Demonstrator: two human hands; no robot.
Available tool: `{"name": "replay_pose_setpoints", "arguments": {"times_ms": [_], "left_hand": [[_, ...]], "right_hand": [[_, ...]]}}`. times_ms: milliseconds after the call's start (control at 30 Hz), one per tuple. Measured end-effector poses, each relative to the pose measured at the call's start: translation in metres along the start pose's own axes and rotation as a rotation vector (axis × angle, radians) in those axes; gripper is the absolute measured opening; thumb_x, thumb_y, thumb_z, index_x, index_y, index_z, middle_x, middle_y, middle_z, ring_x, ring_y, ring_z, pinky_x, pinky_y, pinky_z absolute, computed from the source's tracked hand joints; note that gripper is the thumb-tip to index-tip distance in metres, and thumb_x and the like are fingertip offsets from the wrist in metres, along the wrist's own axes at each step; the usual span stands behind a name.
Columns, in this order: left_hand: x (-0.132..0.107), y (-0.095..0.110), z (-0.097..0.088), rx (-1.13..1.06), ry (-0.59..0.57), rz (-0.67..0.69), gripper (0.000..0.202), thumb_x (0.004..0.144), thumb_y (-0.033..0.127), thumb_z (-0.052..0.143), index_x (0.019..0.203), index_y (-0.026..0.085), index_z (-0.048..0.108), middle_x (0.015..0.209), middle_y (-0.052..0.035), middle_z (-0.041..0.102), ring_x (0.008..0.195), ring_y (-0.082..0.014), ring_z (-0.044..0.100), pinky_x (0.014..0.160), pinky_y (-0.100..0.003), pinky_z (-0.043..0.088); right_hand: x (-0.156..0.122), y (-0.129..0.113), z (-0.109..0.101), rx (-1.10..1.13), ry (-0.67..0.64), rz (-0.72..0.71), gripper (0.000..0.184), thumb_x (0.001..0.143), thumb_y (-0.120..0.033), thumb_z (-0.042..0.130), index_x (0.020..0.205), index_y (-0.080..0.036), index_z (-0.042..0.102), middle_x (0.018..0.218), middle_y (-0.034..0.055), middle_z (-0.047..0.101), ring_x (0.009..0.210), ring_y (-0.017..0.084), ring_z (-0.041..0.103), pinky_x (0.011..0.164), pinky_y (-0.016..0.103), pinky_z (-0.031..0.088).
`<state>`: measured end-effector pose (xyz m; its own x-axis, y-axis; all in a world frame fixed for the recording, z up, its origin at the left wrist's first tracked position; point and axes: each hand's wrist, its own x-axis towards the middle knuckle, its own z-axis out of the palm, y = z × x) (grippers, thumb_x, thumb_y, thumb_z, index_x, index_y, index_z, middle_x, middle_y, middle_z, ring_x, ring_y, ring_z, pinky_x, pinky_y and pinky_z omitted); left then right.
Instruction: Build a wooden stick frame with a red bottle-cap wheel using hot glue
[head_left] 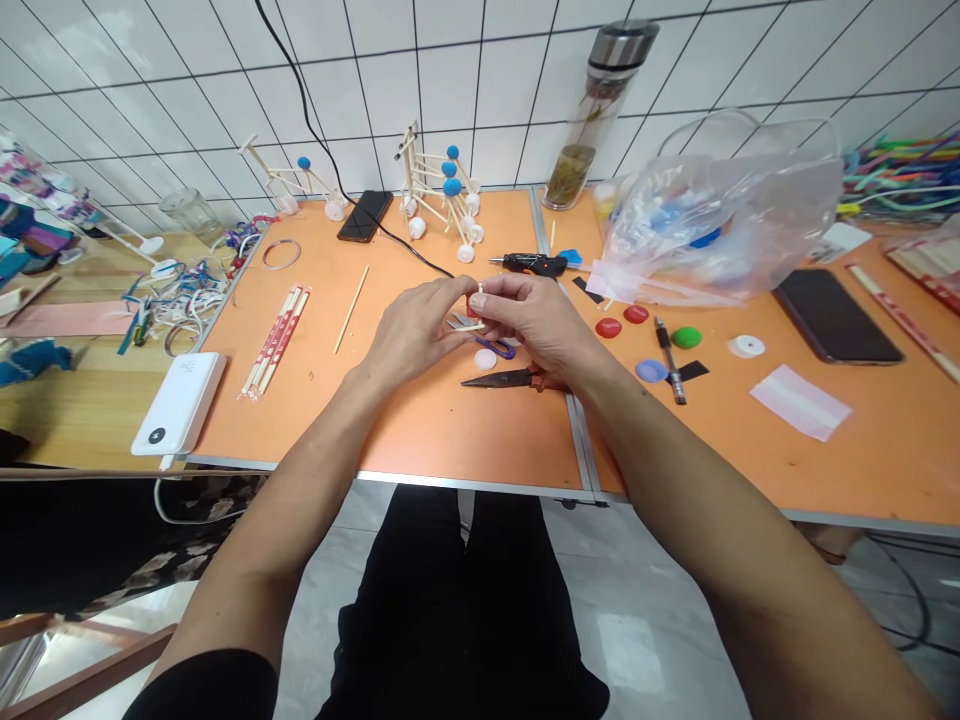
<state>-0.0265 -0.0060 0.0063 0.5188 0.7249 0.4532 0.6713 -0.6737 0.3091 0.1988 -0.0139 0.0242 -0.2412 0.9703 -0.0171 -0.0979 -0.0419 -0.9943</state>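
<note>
My left hand [420, 325] and my right hand [541, 318] meet over the middle of the orange table, fingertips pinched together. Between them is a small red cap [472, 304], mostly covered by the fingers. A short pale wooden stick [468, 328] shows just below it, near the left thumb and the right fingers; whether it is joined to the cap is hidden. Under the hands lie blue-handled scissors [504, 348] and a white disc [485, 358]. Red-handled pliers [504, 380] rest below the right hand. Beyond it is a black glue gun [534, 264].
Stick frames with white wheels [442, 190] stand at the back beside a phone [365, 216]. Wrapped chopsticks [275, 342] and a white power bank [180, 402] lie left. Rightward are red caps [608, 327], a pen [670, 360], a plastic bag [720, 225] and a tall bottle [592, 120].
</note>
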Motion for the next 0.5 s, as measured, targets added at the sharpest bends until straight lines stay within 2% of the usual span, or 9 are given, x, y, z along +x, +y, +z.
{"name": "replay_pose_setpoints", "arguments": {"times_ms": [100,167,300,400,500], "left_hand": [[-0.0021,-0.0018,0.0041,0.001,0.024,-0.025,0.053,0.109,0.056,0.079,0.149,0.023,0.067,0.145,-0.0153,0.082,0.132,-0.0335,0.08,0.108,-0.044,0.06],[-0.0029,-0.0038,0.0061,0.003,0.044,0.007,0.048,0.11,0.052,0.079,0.146,0.022,0.068,0.143,-0.0146,0.084,0.13,-0.0323,0.081,0.109,-0.043,0.06],[-0.0022,-0.0071,0.0069,0.004,0.058,0.129,0.035,0.114,0.054,0.071,0.123,0.02,0.075,0.149,-0.0165,0.082,0.133,-0.0327,0.081,0.109,-0.043,0.061],[-0.0014,-0.0074,0.006,0.001,0.033,0.175,0.041,0.117,0.058,0.063,0.128,0.021,0.079,0.153,-0.0183,0.08,0.14,-0.0336,0.079,0.111,-0.045,0.062],[-0.0016,-0.0062,0.0058,-0.008,0.011,0.18,0.039,0.12,0.05,0.056,0.131,0.022,0.081,0.158,-0.0189,0.078,0.143,-0.0329,0.078,0.112,-0.046,0.063]], "right_hand": [[0.0,-0.0005,-0.0001,0.033,-0.003,0.018,0.035,0.078,-0.047,0.108,0.09,-0.022,0.087,0.084,0.0033,0.08,0.066,0.013,0.068,0.046,0.021,0.049],[0.0003,-0.0002,-0.0006,0.051,-0.014,0.021,0.038,0.077,-0.049,0.109,0.092,-0.022,0.088,0.085,0.0036,0.081,0.066,0.013,0.068,0.045,0.021,0.049],[0.0013,0.0007,-0.0015,0.062,-0.022,0.017,0.042,0.074,-0.051,0.111,0.092,-0.021,0.088,0.082,0.0031,0.079,0.065,0.013,0.067,0.045,0.021,0.049],[0.0016,0.0003,-0.0015,0.066,-0.022,0.015,0.042,0.075,-0.052,0.111,0.09,-0.021,0.088,0.079,0.0033,0.078,0.066,0.013,0.067,0.045,0.02,0.049],[0.0018,0.0001,-0.0016,0.076,-0.022,0.02,0.044,0.074,-0.053,0.112,0.088,-0.021,0.086,0.08,0.0039,0.079,0.065,0.012,0.067,0.046,0.019,0.051]]}}
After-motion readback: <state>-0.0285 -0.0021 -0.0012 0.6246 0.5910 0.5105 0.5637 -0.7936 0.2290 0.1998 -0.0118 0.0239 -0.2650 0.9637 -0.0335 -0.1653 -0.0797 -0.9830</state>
